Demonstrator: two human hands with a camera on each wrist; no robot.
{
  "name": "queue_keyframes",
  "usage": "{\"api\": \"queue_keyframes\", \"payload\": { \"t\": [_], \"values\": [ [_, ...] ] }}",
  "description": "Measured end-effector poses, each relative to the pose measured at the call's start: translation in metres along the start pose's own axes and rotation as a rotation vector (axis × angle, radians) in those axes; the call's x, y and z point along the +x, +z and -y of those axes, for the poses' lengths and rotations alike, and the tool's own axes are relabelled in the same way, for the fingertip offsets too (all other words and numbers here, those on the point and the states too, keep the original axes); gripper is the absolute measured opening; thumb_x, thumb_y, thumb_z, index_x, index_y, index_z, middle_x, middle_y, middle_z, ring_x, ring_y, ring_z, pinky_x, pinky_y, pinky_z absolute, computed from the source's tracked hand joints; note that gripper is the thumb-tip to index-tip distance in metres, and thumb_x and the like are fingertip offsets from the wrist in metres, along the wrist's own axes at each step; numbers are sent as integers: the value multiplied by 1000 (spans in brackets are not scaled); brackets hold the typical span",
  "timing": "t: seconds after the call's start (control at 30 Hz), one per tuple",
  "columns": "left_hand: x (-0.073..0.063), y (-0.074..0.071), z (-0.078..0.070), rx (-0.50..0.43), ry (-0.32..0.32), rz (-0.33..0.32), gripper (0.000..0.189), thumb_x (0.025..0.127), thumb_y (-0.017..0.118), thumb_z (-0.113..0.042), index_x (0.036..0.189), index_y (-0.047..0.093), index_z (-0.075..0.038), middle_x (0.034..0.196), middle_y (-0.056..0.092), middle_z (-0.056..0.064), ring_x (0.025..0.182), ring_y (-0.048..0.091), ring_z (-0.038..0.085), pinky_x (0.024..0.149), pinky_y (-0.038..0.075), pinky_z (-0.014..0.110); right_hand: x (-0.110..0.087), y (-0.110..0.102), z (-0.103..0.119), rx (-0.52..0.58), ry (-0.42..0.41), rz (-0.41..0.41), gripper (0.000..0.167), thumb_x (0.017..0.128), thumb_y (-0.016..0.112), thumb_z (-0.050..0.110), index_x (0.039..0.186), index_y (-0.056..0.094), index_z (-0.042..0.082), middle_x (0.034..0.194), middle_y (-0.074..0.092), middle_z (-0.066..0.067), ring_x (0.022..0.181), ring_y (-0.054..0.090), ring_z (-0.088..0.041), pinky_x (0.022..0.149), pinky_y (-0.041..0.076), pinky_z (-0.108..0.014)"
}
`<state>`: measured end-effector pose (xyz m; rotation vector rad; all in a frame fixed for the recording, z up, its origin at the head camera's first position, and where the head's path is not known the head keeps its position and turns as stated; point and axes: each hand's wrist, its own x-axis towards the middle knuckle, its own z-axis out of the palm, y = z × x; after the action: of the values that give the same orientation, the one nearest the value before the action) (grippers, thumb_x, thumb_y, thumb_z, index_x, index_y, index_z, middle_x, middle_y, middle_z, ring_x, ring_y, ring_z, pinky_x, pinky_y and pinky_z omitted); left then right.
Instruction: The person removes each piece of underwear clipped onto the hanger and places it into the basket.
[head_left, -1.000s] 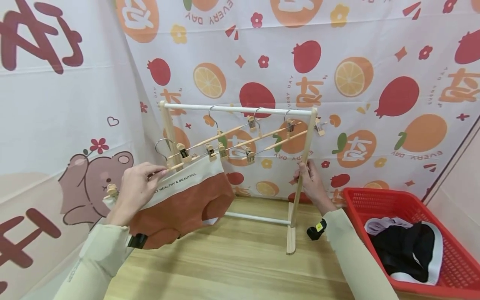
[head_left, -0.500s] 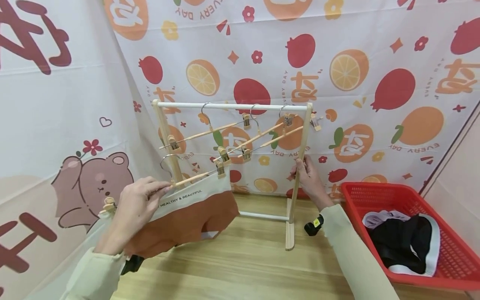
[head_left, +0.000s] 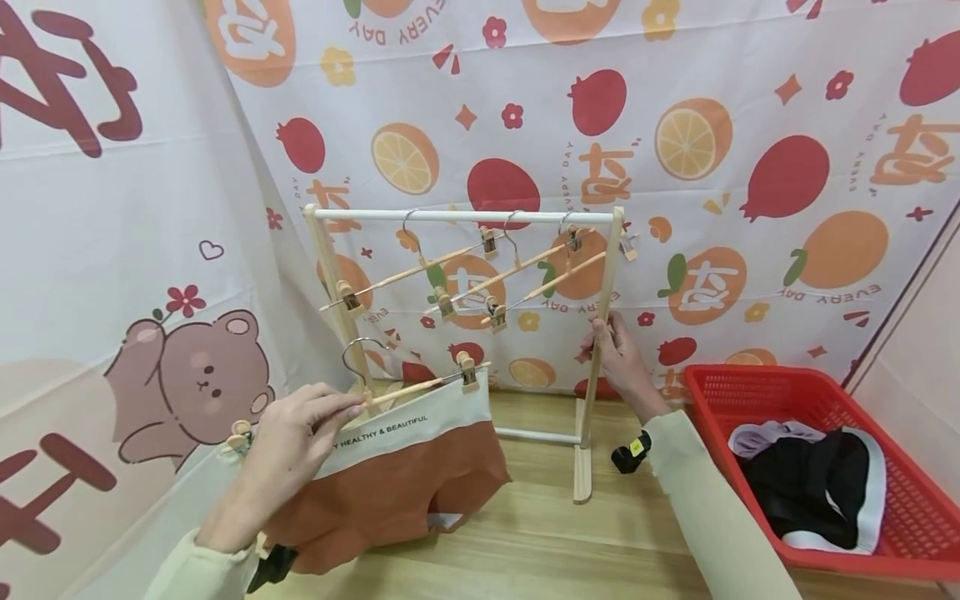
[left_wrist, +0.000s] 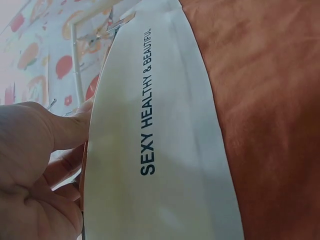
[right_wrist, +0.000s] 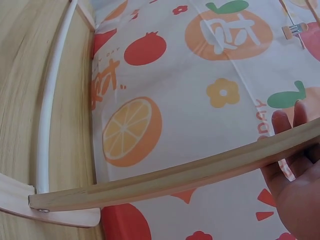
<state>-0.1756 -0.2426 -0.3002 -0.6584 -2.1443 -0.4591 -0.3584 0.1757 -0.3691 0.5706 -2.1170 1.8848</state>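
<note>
My left hand [head_left: 300,437] pinches the middle of a wooden clip hanger [head_left: 408,390] just beside its metal hook. Clipped to this hanger is a pair of rust-brown underpants [head_left: 390,492] with a cream printed waistband; the hand covers part of its left side. In the left wrist view the waistband [left_wrist: 150,125] runs alongside the thumb and fingers. The hanger's hook is free, in front of and below the rail of a small wooden clothes rack [head_left: 465,216]. My right hand [head_left: 626,358] grips the rack's right post [right_wrist: 175,175], its fingers round the wood.
Three bare clip hangers [head_left: 517,268] hang tilted on the rack's rail. To the right stands a red plastic basket [head_left: 918,492] with black underpants [head_left: 806,492] and a lilac garment [head_left: 765,437] in it. A printed cloth backs the wooden table [head_left: 540,542].
The left hand has brought the hanger with the underpants down and slightly right, apart from the bare hangers. Those hangers have shifted a little on the rail. The right hand keeps its hold on the post.
</note>
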Motion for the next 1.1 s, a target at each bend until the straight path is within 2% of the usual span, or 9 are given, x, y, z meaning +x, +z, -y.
{"api": "queue_keyframes", "payload": {
  "t": [0.23, 0.37, 0.43, 0.63, 0.73, 0.83, 0.87, 0.97, 1.1],
  "values": [
    [-4, 4, -9, -49, 47, 0, 24, 73, 84, 4, 92, 82, -11, 76, 67, -9, 68, 49, -1, 59, 37, 12, 3, -2, 3, 5, -14, 14, 44, 111, 37, 35, 134, 38, -2, 90, 60, -4, 85, 69, -21, 82, 59, -27],
    [-4, 6, -17, -74, 70, 11, 24, 73, 83, 4, 92, 81, -10, 80, 71, -6, 70, 51, 0, 60, 38, 12, 1, -4, 4, -14, 8, 34, 44, 111, 37, 36, 134, 38, -2, 93, 62, -4, 91, 69, -25, 87, 60, -33],
    [-3, 8, -22, -86, 80, 16, 23, 73, 82, 4, 92, 81, -10, 82, 72, -4, 71, 52, 1, 60, 39, 11, 0, -6, 5, -34, 18, 45, 46, 111, 37, 37, 135, 37, -2, 97, 63, -9, 94, 69, -28, 89, 59, -37],
    [2, 10, -38, -177, 74, 45, 19, 79, 81, 1, 95, 82, -9, 84, 71, -4, 71, 51, 0, 61, 39, 10, -4, -7, 9, -74, 32, 65, 47, 111, 33, 38, 139, 37, 0, 115, 61, -32, 104, 67, -35, 87, 58, -27],
    [6, 10, -44, -210, 77, 52, 19, 80, 81, 1, 96, 81, -9, 84, 70, -5, 72, 49, 0, 61, 39, 9, -5, -7, 13, -93, 49, 72, 54, 111, 32, 42, 144, 35, 0, 123, 59, -33, 113, 63, -39, 98, 56, -40],
    [10, 11, -48, -227, 98, 46, 21, 80, 81, 0, 97, 81, -11, 84, 70, -6, 73, 49, 1, 63, 39, 10, -5, -7, 17, -97, 88, 83, 60, 110, 32, 46, 149, 31, 0, 132, 56, -31, 124, 56, -45, 109, 45, -59],
    [11, 12, -50, -235, 108, 41, 21, 79, 81, 1, 97, 81, -11, 84, 70, -6, 74, 50, 1, 63, 39, 10, -6, -7, 19, -93, 103, 88, 62, 110, 32, 47, 150, 31, 0, 135, 54, -32, 127, 53, -47, 111, 42, -62],
    [14, 13, -56, -254, 136, 27, 22, 78, 81, 1, 96, 81, -12, 84, 70, -6, 74, 51, 2, 65, 39, 12, -8, -10, 25, -125, 151, 110, 63, 110, 34, 48, 151, 31, 1, 143, 48, -31, 135, 46, -48, 114, 38, -63],
    [19, 16, -64, -281, 163, 20, 22, 79, 81, 1, 96, 81, -13, 84, 71, -7, 74, 52, 3, 65, 39, 12, -14, -18, 41, -248, 225, 134, 64, 108, 37, 51, 154, 28, 8, 153, 40, -26, 143, 39, -44, 115, 37, -63]
  ]
}}
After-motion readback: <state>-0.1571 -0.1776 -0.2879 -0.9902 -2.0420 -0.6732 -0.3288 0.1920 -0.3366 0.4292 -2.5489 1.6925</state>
